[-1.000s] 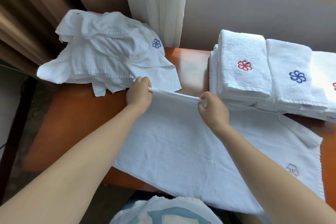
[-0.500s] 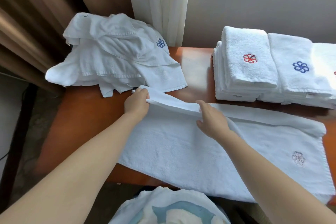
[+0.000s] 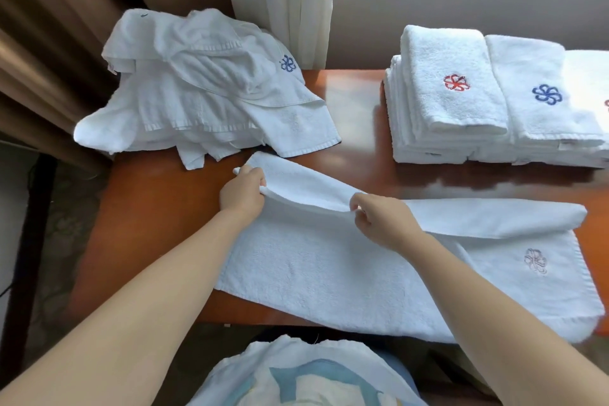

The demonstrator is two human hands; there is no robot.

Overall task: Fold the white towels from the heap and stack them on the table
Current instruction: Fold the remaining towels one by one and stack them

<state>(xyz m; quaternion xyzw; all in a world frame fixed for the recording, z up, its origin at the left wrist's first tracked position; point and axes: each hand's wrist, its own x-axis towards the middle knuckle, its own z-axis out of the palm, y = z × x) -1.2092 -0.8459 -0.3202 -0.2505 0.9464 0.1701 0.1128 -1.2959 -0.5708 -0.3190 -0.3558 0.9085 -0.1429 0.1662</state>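
The left hand (image 3: 243, 192) had its fingers clamped on the folded edge of a white terry towel (image 3: 313, 270), and the right hand (image 3: 384, 222) pinched the same fold. The towel lay on the glossy wooden table (image 3: 158, 208), with a pale stitched flower (image 3: 535, 261) near its right end. A rumpled heap (image 3: 197, 99) sat at the far left. A folded stack (image 3: 454, 102) with red and blue flowers sat at the far right.

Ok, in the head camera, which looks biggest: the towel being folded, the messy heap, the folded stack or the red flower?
1. the towel being folded, which is also nearest the camera
2. the messy heap and the folded stack: about alike, and the stack runs off the picture's edge
3. the red flower
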